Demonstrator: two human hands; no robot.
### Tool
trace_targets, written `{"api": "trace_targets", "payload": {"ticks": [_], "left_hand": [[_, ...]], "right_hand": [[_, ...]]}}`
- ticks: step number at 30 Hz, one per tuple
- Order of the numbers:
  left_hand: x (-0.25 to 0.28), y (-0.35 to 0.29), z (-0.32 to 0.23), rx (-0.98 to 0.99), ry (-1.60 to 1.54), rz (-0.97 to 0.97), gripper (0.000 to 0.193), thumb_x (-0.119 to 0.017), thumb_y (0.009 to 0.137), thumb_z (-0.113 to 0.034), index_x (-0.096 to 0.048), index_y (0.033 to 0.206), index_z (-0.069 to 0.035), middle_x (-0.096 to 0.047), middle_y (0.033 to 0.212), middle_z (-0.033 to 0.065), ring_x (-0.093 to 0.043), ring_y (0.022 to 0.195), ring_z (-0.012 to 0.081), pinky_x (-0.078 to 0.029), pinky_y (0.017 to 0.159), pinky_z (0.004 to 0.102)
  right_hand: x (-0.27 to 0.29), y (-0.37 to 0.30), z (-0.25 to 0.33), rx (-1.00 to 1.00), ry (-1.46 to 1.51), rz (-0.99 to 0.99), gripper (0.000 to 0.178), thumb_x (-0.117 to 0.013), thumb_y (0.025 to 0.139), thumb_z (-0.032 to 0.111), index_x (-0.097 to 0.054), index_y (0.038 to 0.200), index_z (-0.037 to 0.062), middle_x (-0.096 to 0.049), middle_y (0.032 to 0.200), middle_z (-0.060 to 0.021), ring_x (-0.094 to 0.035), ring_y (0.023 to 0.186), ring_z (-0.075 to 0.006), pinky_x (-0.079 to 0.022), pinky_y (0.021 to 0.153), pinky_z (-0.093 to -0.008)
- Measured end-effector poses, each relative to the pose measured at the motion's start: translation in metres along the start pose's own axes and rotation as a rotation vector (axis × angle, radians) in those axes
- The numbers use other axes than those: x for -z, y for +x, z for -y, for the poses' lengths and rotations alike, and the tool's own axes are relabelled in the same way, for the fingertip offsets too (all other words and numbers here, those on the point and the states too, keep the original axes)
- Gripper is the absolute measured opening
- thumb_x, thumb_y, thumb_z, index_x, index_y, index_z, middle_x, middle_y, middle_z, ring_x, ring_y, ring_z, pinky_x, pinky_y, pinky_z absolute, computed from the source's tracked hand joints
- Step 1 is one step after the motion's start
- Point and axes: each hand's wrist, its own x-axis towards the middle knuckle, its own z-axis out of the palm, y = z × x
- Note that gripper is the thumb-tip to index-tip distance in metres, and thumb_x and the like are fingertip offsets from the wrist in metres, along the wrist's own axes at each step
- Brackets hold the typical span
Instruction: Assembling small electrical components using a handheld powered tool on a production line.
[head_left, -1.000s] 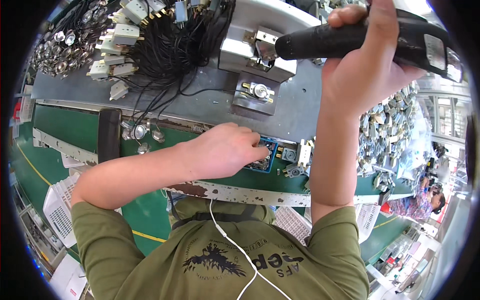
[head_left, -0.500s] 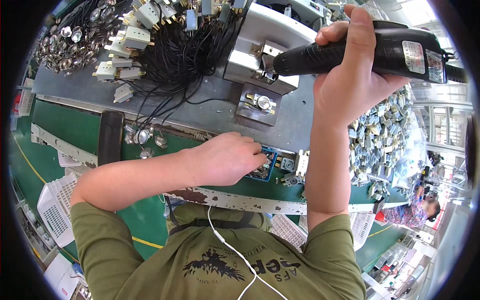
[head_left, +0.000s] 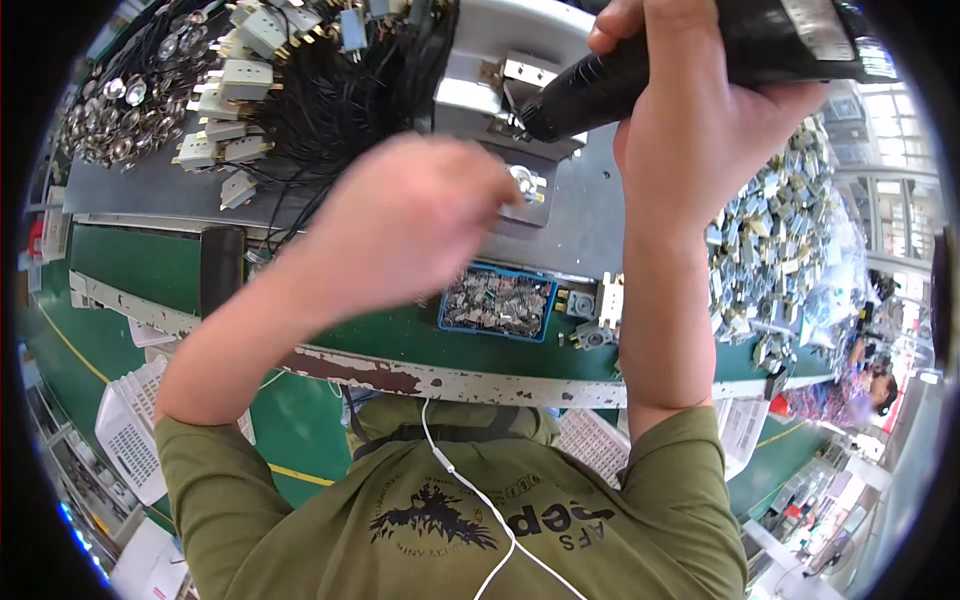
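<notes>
The right hand (head_left: 700,130) is keeping its grip clamped on the black power screwdriver (head_left: 680,60) over the grey fixture (head_left: 500,60) while the left hand (head_left: 410,220), fingers curled together, is pinching the small metal part (head_left: 527,184) there, so a slipping bit is risking those fingertips.
</notes>
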Motion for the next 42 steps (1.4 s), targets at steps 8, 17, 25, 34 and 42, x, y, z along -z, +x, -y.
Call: {"api": "trace_targets", "payload": {"ticks": [8, 17, 25, 34, 42], "left_hand": [[-0.034, -0.003, 0.034, 0.004, 0.168, -0.047, 0.010, -0.075, 0.086, -0.013, -0.066, 0.087, -0.010, -0.068, 0.087, 0.0027, -0.065, 0.088, 0.0260, -0.048, 0.076, 0.0399], [-0.041, -0.006, 0.043, 0.012, 0.085, 0.022, 0.011, -0.075, 0.084, -0.011, -0.068, 0.092, -0.008, -0.072, 0.106, 0.0065, -0.066, 0.102, 0.0292, -0.052, 0.089, 0.0412], [-0.041, -0.003, 0.042, -0.011, 0.068, 0.000, 0.015, -0.075, 0.080, -0.006, -0.069, 0.093, -0.007, -0.072, 0.108, 0.0079, -0.067, 0.098, 0.0305, -0.055, 0.084, 0.0416], [-0.040, -0.005, 0.042, 0.015, 0.052, 0.021, 0.015, -0.076, 0.081, -0.006, -0.069, 0.093, -0.007, -0.072, 0.108, 0.0078, -0.066, 0.097, 0.0299, -0.056, 0.084, 0.0409], [-0.042, -0.001, 0.040, -0.005, 0.042, -0.007, 0.013, -0.076, 0.081, -0.007, -0.068, 0.092, -0.006, -0.071, 0.106, 0.0075, -0.066, 0.097, 0.0296, -0.056, 0.083, 0.0410]], "right_hand": [[0.018, -0.002, 0.000, 0.109, 0.123, 0.049, 0.020, -0.077, 0.093, 0.007, -0.064, 0.103, -0.0035, -0.067, 0.073, -0.0078, -0.063, 0.055, -0.0139, -0.049, 0.051, -0.0252], [0.024, -0.007, -0.013, 0.011, 0.249, 0.107, 0.023, -0.076, 0.088, -0.004, -0.061, 0.105, -0.0043, -0.069, 0.083, -0.0097, -0.066, 0.063, -0.0134, -0.054, 0.056, -0.0264], [0.013, -0.012, -0.028, 0.118, 0.492, 0.065, 0.036, -0.074, 0.085, -0.013, -0.053, 0.113, -0.0048, -0.068, 0.087, -0.0103, -0.068, 0.070, -0.0133, -0.056, 0.061, -0.0263], [0.011, -0.027, -0.012, -0.193, 0.366, 0.042, 0.050, -0.074, 0.084, -0.014, -0.044, 0.124, -0.0045, -0.068, 0.095, -0.0118, -0.069, 0.078, -0.0147, -0.060, 0.066, -0.0284], [0.014, 0.001, -0.071, 0.562, 0.276, 0.218, 0.060, -0.076, 0.085, -0.010, -0.040, 0.132, -0.0004, -0.065, 0.102, -0.0105, -0.067, 0.088, -0.0142, -0.057, 0.073, -0.0268]]}}
